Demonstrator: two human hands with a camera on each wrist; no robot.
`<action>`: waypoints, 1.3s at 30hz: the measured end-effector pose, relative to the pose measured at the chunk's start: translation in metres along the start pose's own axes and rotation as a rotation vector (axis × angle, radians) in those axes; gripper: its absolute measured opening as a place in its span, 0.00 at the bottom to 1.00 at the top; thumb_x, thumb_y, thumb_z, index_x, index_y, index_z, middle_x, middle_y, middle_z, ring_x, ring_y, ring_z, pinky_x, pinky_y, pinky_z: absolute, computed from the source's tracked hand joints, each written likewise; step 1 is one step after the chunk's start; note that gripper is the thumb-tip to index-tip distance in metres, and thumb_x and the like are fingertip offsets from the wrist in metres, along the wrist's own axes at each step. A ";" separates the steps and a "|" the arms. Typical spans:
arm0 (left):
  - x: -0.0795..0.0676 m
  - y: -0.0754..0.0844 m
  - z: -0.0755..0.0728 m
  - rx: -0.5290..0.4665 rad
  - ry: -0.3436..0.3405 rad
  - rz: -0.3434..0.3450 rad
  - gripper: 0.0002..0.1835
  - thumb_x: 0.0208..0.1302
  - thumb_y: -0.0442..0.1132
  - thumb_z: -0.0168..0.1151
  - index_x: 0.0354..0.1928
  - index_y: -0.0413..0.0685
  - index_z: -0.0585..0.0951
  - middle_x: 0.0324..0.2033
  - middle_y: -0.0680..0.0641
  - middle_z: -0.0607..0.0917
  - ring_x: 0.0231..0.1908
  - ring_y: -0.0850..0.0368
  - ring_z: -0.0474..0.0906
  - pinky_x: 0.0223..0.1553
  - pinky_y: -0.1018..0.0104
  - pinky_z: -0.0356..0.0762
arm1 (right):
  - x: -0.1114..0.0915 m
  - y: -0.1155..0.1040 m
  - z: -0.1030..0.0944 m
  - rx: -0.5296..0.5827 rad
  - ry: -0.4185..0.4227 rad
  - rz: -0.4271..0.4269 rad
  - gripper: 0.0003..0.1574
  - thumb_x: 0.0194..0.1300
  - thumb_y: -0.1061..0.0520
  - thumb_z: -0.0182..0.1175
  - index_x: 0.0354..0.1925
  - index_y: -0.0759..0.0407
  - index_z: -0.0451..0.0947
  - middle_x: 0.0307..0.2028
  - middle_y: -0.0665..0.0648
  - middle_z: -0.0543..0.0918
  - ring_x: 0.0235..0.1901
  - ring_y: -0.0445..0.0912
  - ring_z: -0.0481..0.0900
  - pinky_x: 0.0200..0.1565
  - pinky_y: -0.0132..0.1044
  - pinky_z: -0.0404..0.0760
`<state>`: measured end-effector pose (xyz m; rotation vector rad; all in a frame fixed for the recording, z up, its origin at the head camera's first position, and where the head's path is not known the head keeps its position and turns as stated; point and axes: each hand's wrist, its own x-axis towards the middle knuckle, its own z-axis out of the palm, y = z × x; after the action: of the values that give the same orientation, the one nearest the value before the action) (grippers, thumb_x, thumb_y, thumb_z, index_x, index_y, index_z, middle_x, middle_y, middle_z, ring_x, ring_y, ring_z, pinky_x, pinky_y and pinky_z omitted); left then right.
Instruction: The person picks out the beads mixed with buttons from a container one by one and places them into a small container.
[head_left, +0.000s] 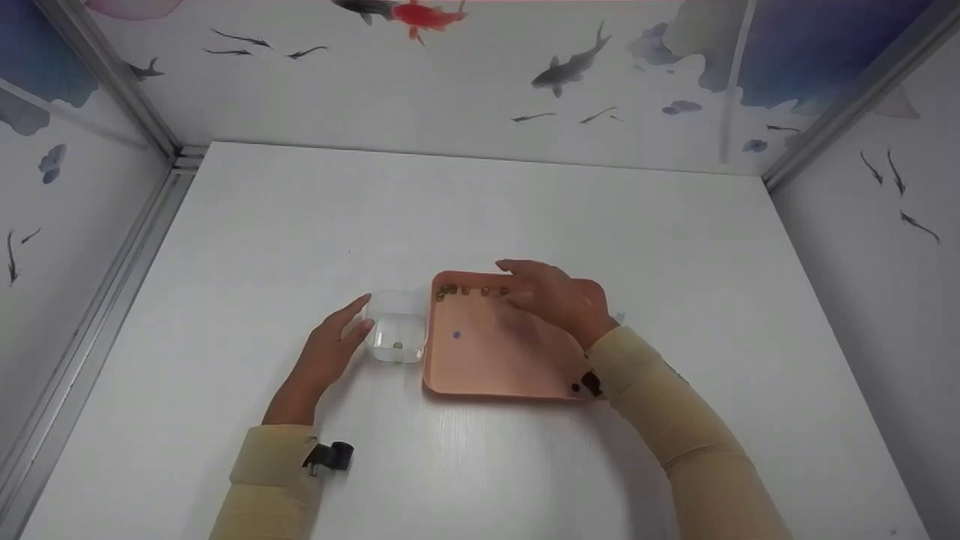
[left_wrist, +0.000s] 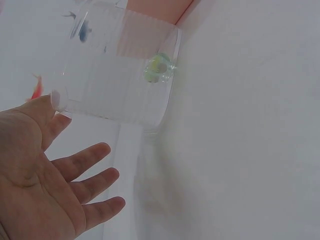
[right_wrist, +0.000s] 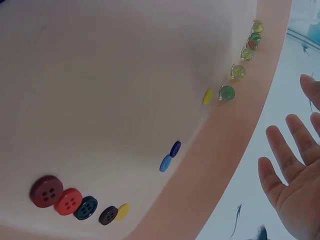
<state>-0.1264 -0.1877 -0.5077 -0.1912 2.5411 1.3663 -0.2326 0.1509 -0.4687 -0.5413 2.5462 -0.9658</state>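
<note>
My left hand (head_left: 328, 351) is at the left side of a clear plastic container (head_left: 399, 324), a fingertip touching its wall and the other fingers spread in the left wrist view. Inside the container lies a greenish glass marble (left_wrist: 159, 68). Over the right part of a pink tray (head_left: 480, 384) hovers my right hand (head_left: 555, 298), fingers loosely extended and nothing visible in them. Several marbles (right_wrist: 226, 93) line the tray's far edge. Buttons lie in the tray too: maroon (right_wrist: 46, 191), red (right_wrist: 68, 201), black (right_wrist: 108, 215), light blue (right_wrist: 165, 163) and others.
The container stands against the tray's left side on a white table (head_left: 465, 465). A small blue button (head_left: 457, 335) sits alone toward the tray's left. Panels with painted fish (head_left: 570, 71) enclose the table's back and sides.
</note>
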 end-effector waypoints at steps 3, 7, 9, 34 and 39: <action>0.000 0.000 0.000 -0.002 -0.001 -0.005 0.29 0.76 0.53 0.44 0.75 0.60 0.56 0.74 0.44 0.56 0.73 0.41 0.48 0.71 0.42 0.47 | 0.000 0.001 -0.001 -0.044 -0.006 -0.029 0.35 0.66 0.53 0.63 0.69 0.42 0.66 0.67 0.45 0.69 0.69 0.45 0.62 0.68 0.47 0.63; 0.001 -0.001 0.000 0.002 0.001 -0.010 0.29 0.76 0.54 0.44 0.75 0.61 0.57 0.74 0.44 0.56 0.73 0.41 0.47 0.71 0.42 0.47 | 0.002 0.002 -0.001 -0.085 -0.015 -0.064 0.33 0.67 0.53 0.62 0.69 0.46 0.67 0.66 0.48 0.70 0.68 0.47 0.64 0.68 0.47 0.64; 0.001 -0.001 0.000 0.003 0.002 -0.010 0.29 0.75 0.53 0.44 0.75 0.61 0.57 0.74 0.44 0.56 0.73 0.41 0.47 0.71 0.42 0.47 | 0.002 0.002 -0.001 -0.084 -0.025 -0.045 0.32 0.68 0.53 0.60 0.69 0.46 0.67 0.66 0.48 0.71 0.68 0.47 0.64 0.68 0.47 0.64; 0.001 0.002 -0.001 0.009 -0.005 -0.018 0.30 0.75 0.53 0.45 0.75 0.60 0.56 0.74 0.44 0.56 0.74 0.41 0.46 0.71 0.42 0.46 | 0.012 0.004 0.009 -0.202 -0.041 0.062 0.25 0.71 0.53 0.57 0.65 0.46 0.72 0.60 0.51 0.77 0.63 0.48 0.71 0.65 0.46 0.70; 0.001 0.002 -0.001 0.008 -0.003 -0.029 0.29 0.75 0.54 0.45 0.75 0.61 0.57 0.74 0.44 0.56 0.73 0.41 0.47 0.71 0.41 0.46 | 0.010 0.005 0.010 -0.182 -0.065 0.080 0.26 0.71 0.53 0.57 0.66 0.45 0.71 0.61 0.49 0.76 0.64 0.46 0.70 0.65 0.45 0.69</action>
<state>-0.1280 -0.1874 -0.5062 -0.2234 2.5305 1.3444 -0.2375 0.1441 -0.4813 -0.5079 2.5902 -0.6819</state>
